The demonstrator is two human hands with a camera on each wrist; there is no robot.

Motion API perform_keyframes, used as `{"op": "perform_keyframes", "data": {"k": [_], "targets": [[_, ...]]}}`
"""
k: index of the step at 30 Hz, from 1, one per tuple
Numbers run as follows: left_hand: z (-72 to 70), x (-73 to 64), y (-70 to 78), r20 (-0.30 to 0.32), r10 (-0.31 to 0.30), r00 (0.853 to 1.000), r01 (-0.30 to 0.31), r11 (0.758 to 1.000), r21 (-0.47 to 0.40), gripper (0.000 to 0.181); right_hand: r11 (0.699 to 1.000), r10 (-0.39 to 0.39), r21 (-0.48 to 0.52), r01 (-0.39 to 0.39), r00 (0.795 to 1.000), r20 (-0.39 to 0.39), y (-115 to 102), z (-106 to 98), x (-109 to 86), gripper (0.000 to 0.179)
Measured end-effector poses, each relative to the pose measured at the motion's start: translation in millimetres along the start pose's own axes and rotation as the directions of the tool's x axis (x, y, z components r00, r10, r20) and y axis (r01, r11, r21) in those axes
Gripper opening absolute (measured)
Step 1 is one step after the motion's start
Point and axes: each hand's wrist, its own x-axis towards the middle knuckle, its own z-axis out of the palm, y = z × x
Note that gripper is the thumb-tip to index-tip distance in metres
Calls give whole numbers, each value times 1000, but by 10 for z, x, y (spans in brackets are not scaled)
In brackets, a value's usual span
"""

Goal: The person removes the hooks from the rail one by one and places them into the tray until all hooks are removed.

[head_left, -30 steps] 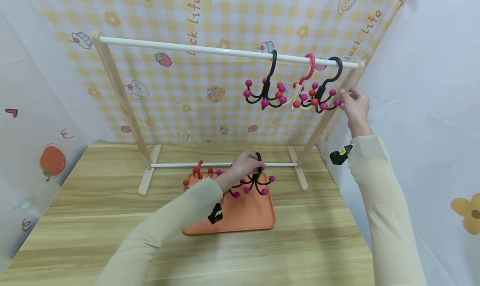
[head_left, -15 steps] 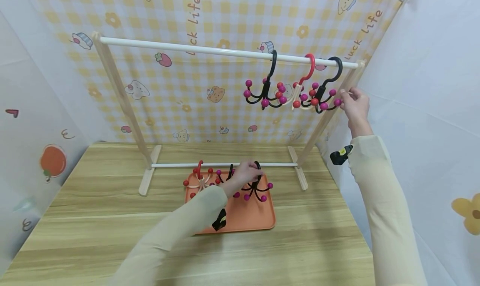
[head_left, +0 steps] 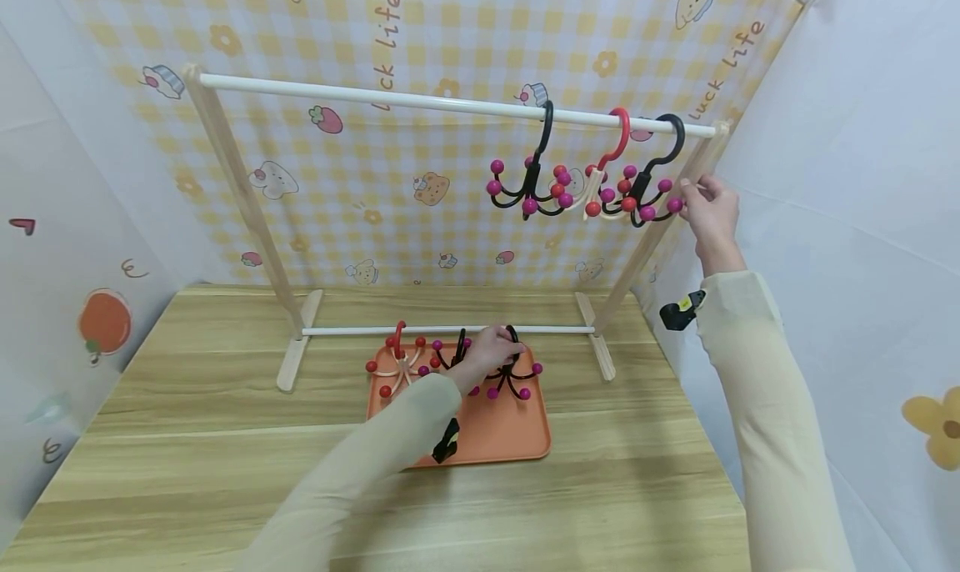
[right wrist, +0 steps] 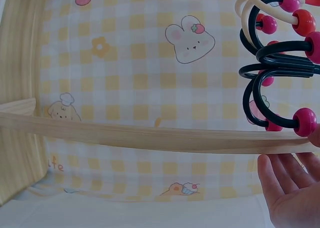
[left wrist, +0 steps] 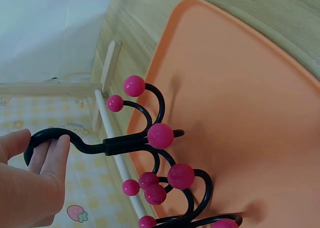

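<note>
My left hand (head_left: pixel 491 353) holds a black octopus-style hanger (left wrist: pixel 132 144) by its hook, with fingers passing inside the curve and the thumb against its outer side. This hanger has curled arms tipped with magenta balls and stands over the far right part of an orange tray (head_left: pixel 495 430). My right hand (head_left: pixel 712 218) grips the right wooden post (right wrist: pixel 200 140) of a rack, thumb on one side and fingers on the other. Right beside that thumb is a magenta ball of a hanging black hanger (head_left: pixel 641 184).
From the rack's white top rail (head_left: pixel 337 93) also hang a red-hooked cream hanger (head_left: pixel 592 188) and another black hanger (head_left: pixel 532 176). In the tray's left half stand a red-hooked hanger (head_left: pixel 403 362) and a black one (head_left: pixel 459 355). A white lower rail (head_left: pixel 360 331) runs behind the tray.
The left hand has brought its black hanger down toward the tray and slightly left. My right hand has stayed at the post, and the hanging hangers have not moved.
</note>
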Motion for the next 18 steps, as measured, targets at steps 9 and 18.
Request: {"op": "perform_keyframes", "data": {"k": [9, 18], "targets": [[-14, 63, -43, -15, 13, 1000, -13, 1000, 2, 22, 999, -12, 37, 11, 1000, 9, 86, -23, 123, 29], [-51, 57, -48, -20, 14, 1000, -13, 999, 41, 23, 996, -5, 94, 3, 1000, 17, 666, -123, 924, 28]]}}
